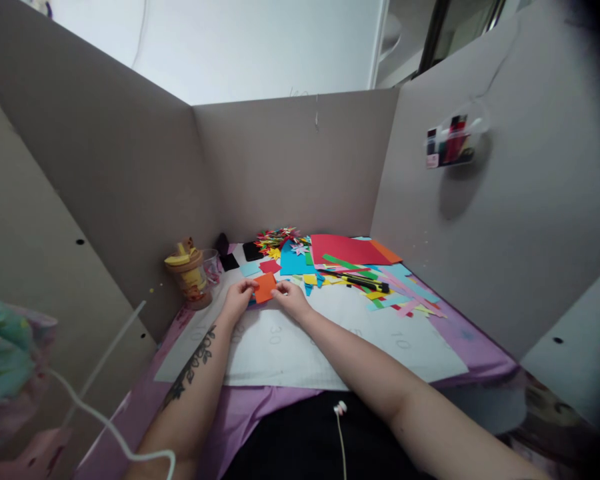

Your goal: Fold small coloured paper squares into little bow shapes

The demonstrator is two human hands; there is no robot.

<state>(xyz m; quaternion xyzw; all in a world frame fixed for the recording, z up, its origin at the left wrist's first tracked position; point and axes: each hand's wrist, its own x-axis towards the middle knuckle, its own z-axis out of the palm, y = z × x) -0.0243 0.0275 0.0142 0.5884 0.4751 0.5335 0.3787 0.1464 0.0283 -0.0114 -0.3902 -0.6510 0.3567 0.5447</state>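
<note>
Both my hands hold a small orange paper square (265, 287) just above a white cutting mat (360, 340). My left hand (239, 298) pinches the square's left edge with closed fingers. My right hand (291, 297) pinches its right edge the same way. Right behind the square lie red (269, 266) and light blue (249, 269) paper pieces.
A heap of coloured paper sheets and strips (355, 263) covers the mat's far right, with a black-and-yellow cutter (363, 282) on top. Folded paper stars (279, 240) are piled at the back. A yellow-lidded cup (190, 275) stands at the left. Grey partition walls (300, 167) enclose the desk.
</note>
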